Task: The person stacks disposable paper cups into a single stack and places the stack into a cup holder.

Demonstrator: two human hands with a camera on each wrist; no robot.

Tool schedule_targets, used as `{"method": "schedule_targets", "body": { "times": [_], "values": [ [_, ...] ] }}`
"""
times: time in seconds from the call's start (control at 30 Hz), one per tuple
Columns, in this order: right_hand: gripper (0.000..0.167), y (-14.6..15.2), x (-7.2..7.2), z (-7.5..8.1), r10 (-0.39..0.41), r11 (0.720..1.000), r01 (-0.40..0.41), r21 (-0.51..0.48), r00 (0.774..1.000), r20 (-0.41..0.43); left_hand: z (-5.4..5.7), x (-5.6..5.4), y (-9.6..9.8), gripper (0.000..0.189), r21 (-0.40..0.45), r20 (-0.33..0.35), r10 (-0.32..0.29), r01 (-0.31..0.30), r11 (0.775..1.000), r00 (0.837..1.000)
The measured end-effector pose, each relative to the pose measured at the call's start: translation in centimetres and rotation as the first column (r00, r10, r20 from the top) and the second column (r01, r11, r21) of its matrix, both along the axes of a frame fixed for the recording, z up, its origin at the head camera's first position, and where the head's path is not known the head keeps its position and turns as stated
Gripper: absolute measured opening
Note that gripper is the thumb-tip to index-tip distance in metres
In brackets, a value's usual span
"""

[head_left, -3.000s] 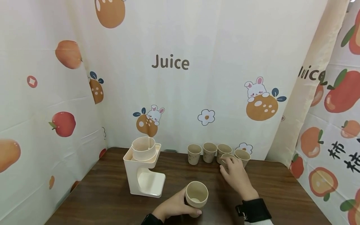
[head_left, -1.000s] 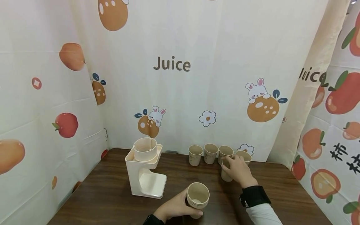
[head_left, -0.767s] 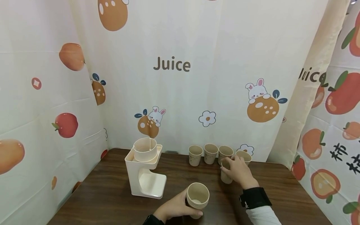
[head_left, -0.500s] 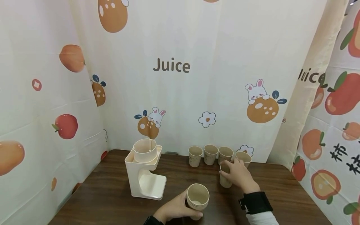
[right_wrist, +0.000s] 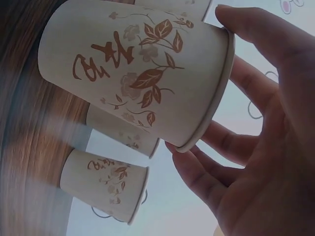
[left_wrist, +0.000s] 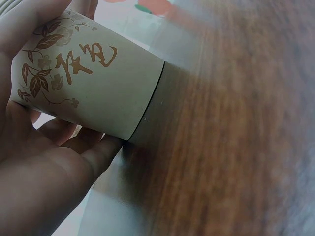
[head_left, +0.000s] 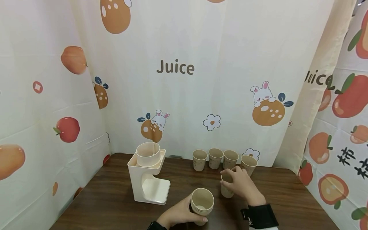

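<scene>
My left hand [head_left: 181, 211] is wrapped around a small stack of beige paper cups [head_left: 202, 203], with several rims showing one inside another. In the left wrist view, the outer paper cup [left_wrist: 103, 81] carries brown leaves and writing, and its base is close to the tabletop. To the right, my right hand [head_left: 242, 186] pinches a single paper cup [head_left: 226, 191] by the rim, thumb and fingers spread on opposite sides. The right wrist view shows that cup's printed side up close, with the right hand's fingers [right_wrist: 236, 142] at its rim.
Several more paper cups [head_left: 215, 158] stand in a row along the back of the dark wooden table [head_left: 115, 195], right behind my right hand. A cream-coloured machine [head_left: 136, 182] with a round top container stands at the left. A fruit-print curtain [head_left: 184, 95] surrounds the table.
My right hand has drawn its cup away from the back row, toward me and slightly left, nearer the stack. My left hand keeps its grip on the stack in about the same place.
</scene>
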State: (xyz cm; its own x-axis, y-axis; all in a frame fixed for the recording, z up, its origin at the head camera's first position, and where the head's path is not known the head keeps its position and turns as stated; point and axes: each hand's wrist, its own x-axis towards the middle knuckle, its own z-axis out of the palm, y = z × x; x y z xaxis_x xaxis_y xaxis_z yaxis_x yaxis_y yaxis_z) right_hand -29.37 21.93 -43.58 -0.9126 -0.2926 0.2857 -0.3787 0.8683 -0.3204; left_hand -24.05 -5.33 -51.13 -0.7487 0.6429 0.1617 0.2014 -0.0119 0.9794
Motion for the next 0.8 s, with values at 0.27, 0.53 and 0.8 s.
{"method": "schedule_targets", "body": {
  "times": [0.27, 0.53, 0.8],
  "values": [
    [0.031, -0.9, 0.7, -0.3, 0.022, 0.998, -0.021, -0.062, 1.000, 0.018, 0.0, 0.0, 0.1, 0.076, -0.010, -0.002, 0.001, -0.001, 1.000, 1.000],
    [0.029, -1.3, 0.8, -0.7, 0.040, 0.996, -0.041, -0.084, 0.999, -0.011, 0.2, -0.1, 0.0, 0.076, -0.012, 0.016, -0.007, 0.007, 1.000, 1.000],
    [0.028, -1.5, 1.1, -1.2, 0.079, 0.991, -0.086, -0.100, 0.994, -0.077, 0.1, -0.1, -0.1, 0.076, -0.011, 0.007, -0.012, 0.012, 1.000, 1.000]
  ]
}}
